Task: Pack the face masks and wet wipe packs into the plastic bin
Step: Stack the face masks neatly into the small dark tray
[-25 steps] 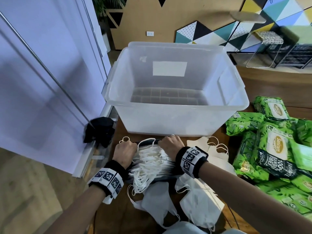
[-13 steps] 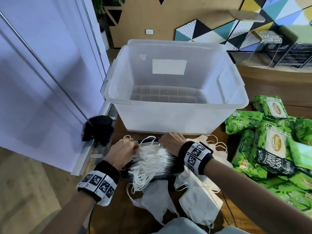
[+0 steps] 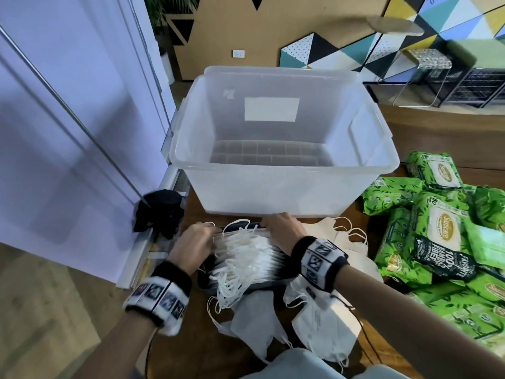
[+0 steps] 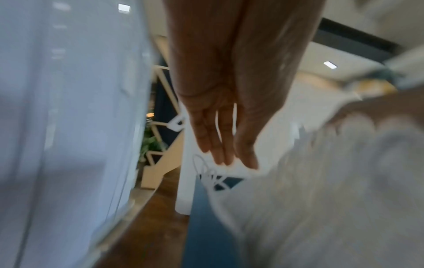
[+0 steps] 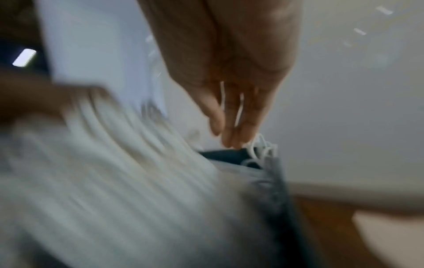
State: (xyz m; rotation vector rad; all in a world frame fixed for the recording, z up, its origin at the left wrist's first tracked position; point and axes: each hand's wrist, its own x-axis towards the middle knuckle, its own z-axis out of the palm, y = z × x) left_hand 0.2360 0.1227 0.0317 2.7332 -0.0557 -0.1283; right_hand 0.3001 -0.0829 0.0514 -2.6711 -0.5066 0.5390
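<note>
A thick stack of white folded face masks, their elastic ear loops spilling toward the viewer, lies on the dark wooden table just in front of the large clear plastic bin. The left hand presses against the stack's left end, and the right hand against its right end, so the stack sits squeezed between them. In the left wrist view the left hand's fingers reach straight down along the masks, with thin loops running between them; in the right wrist view the right hand's fingers are likewise extended downward beside the blurred stack. Whether the fingertips hook under the stack is hidden.

The bin stands upright and open, its ribbed floor bare, with a white rectangular label on the far wall. More loose white masks lie scattered on the table nearer the person and to the right. A heap of green wet wipe packs fills the table's right side, close beside the bin. A black bundle of fabric sits at the table's left edge, against a white panel.
</note>
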